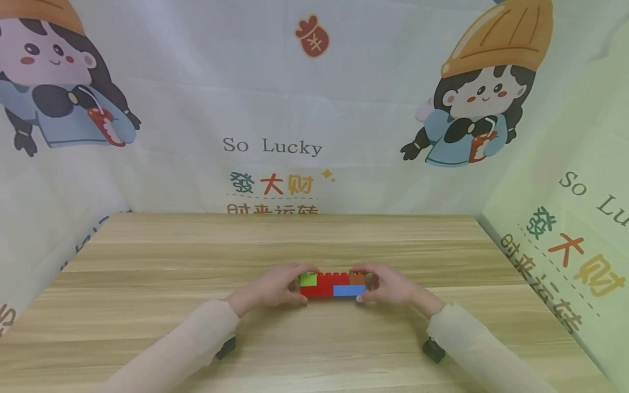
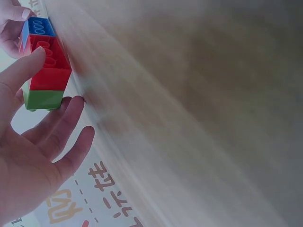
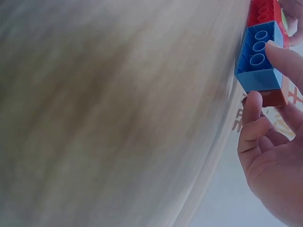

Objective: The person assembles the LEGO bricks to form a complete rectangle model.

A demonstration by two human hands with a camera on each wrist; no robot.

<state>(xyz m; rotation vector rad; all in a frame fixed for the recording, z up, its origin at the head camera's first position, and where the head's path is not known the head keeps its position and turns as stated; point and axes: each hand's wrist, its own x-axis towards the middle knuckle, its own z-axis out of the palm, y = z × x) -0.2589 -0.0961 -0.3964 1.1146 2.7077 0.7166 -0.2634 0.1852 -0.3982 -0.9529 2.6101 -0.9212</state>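
Note:
Several toy building bricks are joined into one two-layer bar, held off the table with its hollow underside showing in both wrist views. Its upper layer has a green brick (image 1: 308, 280) at the left, red in the middle and an orange-brown brick (image 1: 357, 279) at the right. Below are a red brick (image 2: 49, 78) and a blue brick (image 3: 259, 78). At the green end, my left hand (image 1: 277, 285) pinches the bar between thumb and fingers. My right hand (image 1: 393, 285) pinches the opposite end, thumb on the blue brick's underside, fingers by the orange-brown brick.
Underneath is a wood-grain table (image 1: 314, 344). A printed cloth (image 1: 363, 109) with cartoon figures and lettering hangs behind it and along both sides. Dark straps or devices (image 1: 433, 349) sit under both wrists.

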